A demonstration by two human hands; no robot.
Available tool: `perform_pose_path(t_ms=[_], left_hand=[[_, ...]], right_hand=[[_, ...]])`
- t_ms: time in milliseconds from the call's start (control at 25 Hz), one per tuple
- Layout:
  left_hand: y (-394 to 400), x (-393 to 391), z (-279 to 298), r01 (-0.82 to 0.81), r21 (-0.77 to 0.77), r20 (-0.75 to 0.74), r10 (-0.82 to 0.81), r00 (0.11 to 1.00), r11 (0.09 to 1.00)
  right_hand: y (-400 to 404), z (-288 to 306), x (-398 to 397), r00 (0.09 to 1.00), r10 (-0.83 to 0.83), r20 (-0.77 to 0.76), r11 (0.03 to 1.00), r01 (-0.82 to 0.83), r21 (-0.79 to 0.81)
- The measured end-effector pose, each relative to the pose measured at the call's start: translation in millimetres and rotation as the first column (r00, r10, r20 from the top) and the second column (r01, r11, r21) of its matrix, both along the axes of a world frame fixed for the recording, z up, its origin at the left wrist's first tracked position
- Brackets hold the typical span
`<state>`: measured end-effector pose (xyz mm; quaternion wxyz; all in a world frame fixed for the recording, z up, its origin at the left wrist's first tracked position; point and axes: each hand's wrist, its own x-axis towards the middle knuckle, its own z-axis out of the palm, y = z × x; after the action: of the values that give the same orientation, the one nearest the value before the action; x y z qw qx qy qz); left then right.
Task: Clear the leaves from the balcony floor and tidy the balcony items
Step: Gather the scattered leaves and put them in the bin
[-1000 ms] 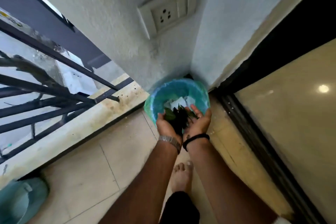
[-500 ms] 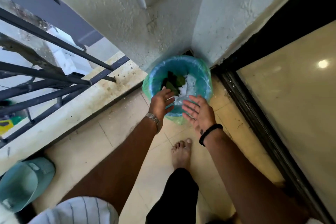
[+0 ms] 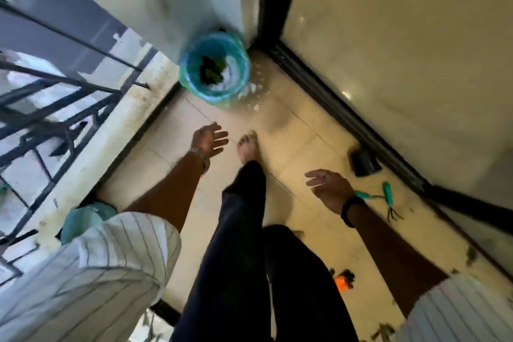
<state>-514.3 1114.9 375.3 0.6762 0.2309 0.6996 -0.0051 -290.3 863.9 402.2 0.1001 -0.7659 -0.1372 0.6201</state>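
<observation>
A bin lined with a blue-green bag (image 3: 191,83) stands in the far corner of the balcony, with dark green leaves (image 3: 211,69) and white paper inside it. My left hand (image 3: 208,139) hangs empty over the tiles well short of the bin, fingers spread. My right hand (image 3: 329,189) is lower and to the right, also empty with relaxed fingers. Small teal-handled garden tools (image 3: 387,196) lie on the floor just right of that hand. A few leaves (image 3: 470,254) lie by the door track at the right edge.
A black railing (image 3: 55,97) on a low stained ledge runs along the left. A teal pot (image 3: 83,218) sits by the ledge. A dark object (image 3: 363,162) rests by the sliding-door track (image 3: 347,119). An orange item (image 3: 342,282) lies on the tiles. My bare foot (image 3: 248,147) stands mid-floor.
Both hands dropped the leaves into the bin, then pulled back from it and apart. The view has moved back and up, bringing the tools and orange item into sight.
</observation>
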Motion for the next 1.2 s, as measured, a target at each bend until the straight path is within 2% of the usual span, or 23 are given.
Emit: perform_pose_path(t_ms=[120,160,200,320,360,480,600,720,840,1000,1080,1160,1200], left_hand=[[-76.6,30.6,50.7,0.096,0.038,0.050,-0.098,0.994,0.995],[-99.4,46.8,64.9,0.119,0.048,0.096,-0.123,0.988,0.992],[-129.9,68.1,84.4,0.186,0.064,0.145,-0.194,0.970,0.980],[-236.5,135.1,144.0,0.418,0.092,0.232,-0.428,0.873,0.904],[-273.3,157.0,160.5,0.500,0.093,0.271,-0.505,0.820,0.861],[-383.9,212.3,202.3,0.725,0.138,0.360,-0.716,0.598,0.675],[-488.3,252.0,230.5,0.874,0.187,0.296,-0.874,0.385,0.448],[-587.3,278.5,249.9,0.951,0.197,0.263,-0.948,0.181,0.237],[-673.8,311.2,251.1,0.957,0.242,0.293,-0.952,0.083,0.158],[-808.4,370.8,246.6,0.948,0.304,0.294,-0.938,-0.185,-0.091],[-870.3,404.2,230.4,0.930,0.286,0.285,-0.907,-0.311,-0.230],[-914.8,429.8,203.1,0.871,0.346,0.179,-0.886,-0.427,-0.350],[-937.4,441.1,181.1,0.803,0.408,0.069,-0.863,-0.500,-0.433]], right_hand=[[-79.9,69.7,19.5,0.979,-0.188,0.073,0.975,0.177,0.134],[-103.8,76.0,25.8,0.952,-0.265,0.152,0.951,0.233,0.202],[-138.1,85.9,38.0,0.883,-0.405,0.239,0.905,0.349,0.244],[-245.7,115.1,36.3,0.829,-0.402,0.388,0.907,0.301,0.296],[-277.5,130.2,32.9,0.790,-0.464,0.400,0.883,0.376,0.283],[-364.6,183.0,22.2,0.632,-0.628,0.454,0.777,0.541,0.322],[-460.9,205.0,12.6,0.522,-0.671,0.526,0.715,0.645,0.272],[-568.3,221.0,-6.1,0.412,-0.704,0.578,0.631,0.737,0.244],[-654.1,227.4,-22.5,0.287,-0.716,0.637,0.523,0.824,0.218],[-764.7,216.6,-19.9,0.158,-0.718,0.677,0.366,0.914,0.176],[-821.3,197.8,-12.6,0.100,-0.733,0.672,0.282,0.945,0.167],[-867.5,176.6,-4.3,0.095,-0.728,0.679,0.255,0.957,0.139],[-892.8,163.1,0.5,0.119,-0.717,0.687,0.262,0.959,0.107]])
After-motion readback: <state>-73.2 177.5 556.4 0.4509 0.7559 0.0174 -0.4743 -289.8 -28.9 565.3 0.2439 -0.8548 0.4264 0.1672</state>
